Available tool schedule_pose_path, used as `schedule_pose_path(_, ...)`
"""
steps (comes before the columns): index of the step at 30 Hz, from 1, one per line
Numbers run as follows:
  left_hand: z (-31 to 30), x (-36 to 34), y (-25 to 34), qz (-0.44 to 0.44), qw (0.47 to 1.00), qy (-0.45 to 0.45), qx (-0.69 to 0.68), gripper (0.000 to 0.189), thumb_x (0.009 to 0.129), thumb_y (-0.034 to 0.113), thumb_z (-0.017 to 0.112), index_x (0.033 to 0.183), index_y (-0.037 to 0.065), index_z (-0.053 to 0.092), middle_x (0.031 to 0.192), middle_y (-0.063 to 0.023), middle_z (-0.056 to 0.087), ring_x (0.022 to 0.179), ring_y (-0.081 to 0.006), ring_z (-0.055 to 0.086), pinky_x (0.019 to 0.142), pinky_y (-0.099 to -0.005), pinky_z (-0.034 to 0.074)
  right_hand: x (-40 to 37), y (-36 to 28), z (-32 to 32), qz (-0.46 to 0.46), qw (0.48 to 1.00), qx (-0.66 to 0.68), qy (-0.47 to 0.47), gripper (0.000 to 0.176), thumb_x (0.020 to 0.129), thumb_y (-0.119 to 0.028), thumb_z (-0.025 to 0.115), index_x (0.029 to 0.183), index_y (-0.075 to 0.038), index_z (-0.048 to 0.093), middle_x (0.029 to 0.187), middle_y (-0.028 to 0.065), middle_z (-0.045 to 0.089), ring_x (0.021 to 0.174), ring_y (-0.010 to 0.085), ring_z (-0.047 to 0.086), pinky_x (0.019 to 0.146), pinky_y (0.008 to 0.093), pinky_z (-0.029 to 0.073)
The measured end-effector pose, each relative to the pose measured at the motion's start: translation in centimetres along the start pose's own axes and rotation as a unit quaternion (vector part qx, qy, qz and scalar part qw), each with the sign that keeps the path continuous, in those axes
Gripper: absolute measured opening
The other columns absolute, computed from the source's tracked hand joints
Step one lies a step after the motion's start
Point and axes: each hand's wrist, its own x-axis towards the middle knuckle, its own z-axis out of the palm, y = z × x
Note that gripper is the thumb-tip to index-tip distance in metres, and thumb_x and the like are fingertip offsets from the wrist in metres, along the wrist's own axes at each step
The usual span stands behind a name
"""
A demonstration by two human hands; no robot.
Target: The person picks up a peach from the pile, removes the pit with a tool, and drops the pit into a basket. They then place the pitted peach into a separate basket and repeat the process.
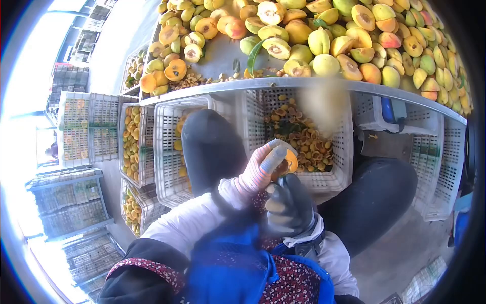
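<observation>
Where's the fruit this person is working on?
Just right of centre in the head view, the orange fruit is gripped by the left hand, directly above the right hand and over the white crate of pits.

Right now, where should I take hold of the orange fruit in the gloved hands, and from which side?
Probably grip the orange fruit by its bare right flank, coming from the right over the white crate. The left hand wraps its top and left, fingers curled over it, and the right hand sits just below, so only that rounded side shows free.
</observation>
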Motion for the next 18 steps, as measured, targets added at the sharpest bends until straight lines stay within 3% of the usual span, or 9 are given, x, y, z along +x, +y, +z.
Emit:
schedule_pose_path(2,-0.3,-0.1,0.1,0.019,0.998,-0.013,0.053,0.024,0.096,0.030,0.053,0.100,0.007,0.060,0.073,0.0019,0.053,0.062,-0.0034,0.042,0.056,-0.0186,0.034,-0.3,0.3,0.1,-0.063,0.982,-0.159,0.083,0.049,0.097,-0.054,0.033,0.102,-0.011,0.056,0.062,-0.0022,0.040,0.045,0.0067,0.034,0.038,0.0217,0.029)
schedule_pose_path(3,-0.5,0.0,0.0,0.028,0.996,-0.019,0.079,0.025,0.096,0.030,0.052,0.100,0.007,0.060,0.074,0.0014,0.055,0.063,-0.0034,0.043,0.057,-0.0185,0.035,-0.4,0.4,0.3,-0.067,0.979,-0.167,0.096,0.049,0.097,-0.054,0.033,0.102,-0.010,0.056,0.062,-0.0021,0.040,0.045,0.0066,0.034,0.038,0.0214,0.030)
schedule_pose_path(4,-0.8,0.5,0.3,0.135,0.969,-0.028,0.206,0.026,0.096,0.031,0.051,0.100,0.007,0.060,0.076,0.0002,0.057,0.066,-0.0030,0.046,0.058,-0.0186,0.038,-0.5,0.4,0.5,-0.071,0.976,-0.174,0.108,0.049,0.097,-0.054,0.033,0.102,-0.010,0.055,0.062,-0.0020,0.040,0.044,0.0066,0.034,0.038,0.0211,0.030)
schedule_pose_path(6,-0.5,0.3,1.0,0.060,0.992,-0.049,0.101,0.027,0.096,0.032,0.051,0.099,0.006,0.060,0.077,-0.0003,0.058,0.065,-0.0036,0.046,0.058,-0.0187,0.038,-0.1,0.4,0.7,-0.022,0.996,-0.046,0.071,0.049,0.097,-0.054,0.033,0.103,-0.010,0.054,0.061,-0.0018,0.041,0.044,0.0065,0.035,0.037,0.0203,0.031)
schedule_pose_path(9,0.7,0.0,0.7,-0.006,0.999,-0.018,-0.042,0.034,0.093,0.037,0.052,0.099,0.006,0.061,0.076,-0.0014,0.059,0.063,-0.0058,0.045,0.058,-0.0198,0.037,0.4,0.8,1.0,-0.016,0.999,-0.011,-0.046,0.048,0.097,-0.053,0.034,0.103,-0.010,0.053,0.062,-0.0015,0.041,0.043,0.0063,0.036,0.037,0.0202,0.033)
schedule_pose_path(12,2.0,0.0,0.1,-0.024,0.994,0.047,-0.094,0.045,0.089,0.047,0.053,0.097,0.004,0.063,0.073,-0.0015,0.057,0.065,-0.0063,0.046,0.062,-0.0222,0.039,0.3,0.7,0.9,-0.039,0.998,-0.026,-0.045,0.047,0.097,-0.053,0.035,0.103,-0.009,0.053,0.062,-0.0013,0.042,0.042,0.0062,0.037,0.035,0.0207,0.033)
schedule_pose_path(18,1.7,0.3,0.0,0.018,0.995,0.067,-0.073,0.034,0.090,0.037,0.057,0.096,0.004,0.063,0.073,-0.0005,0.057,0.062,-0.0072,0.049,0.060,-0.0201,0.040,-0.1,0.6,0.8,-0.066,0.995,-0.070,0.017,0.047,0.097,-0.053,0.035,0.100,-0.009,0.052,0.059,-0.0023,0.041,0.041,0.0061,0.036,0.034,0.0209,0.033)
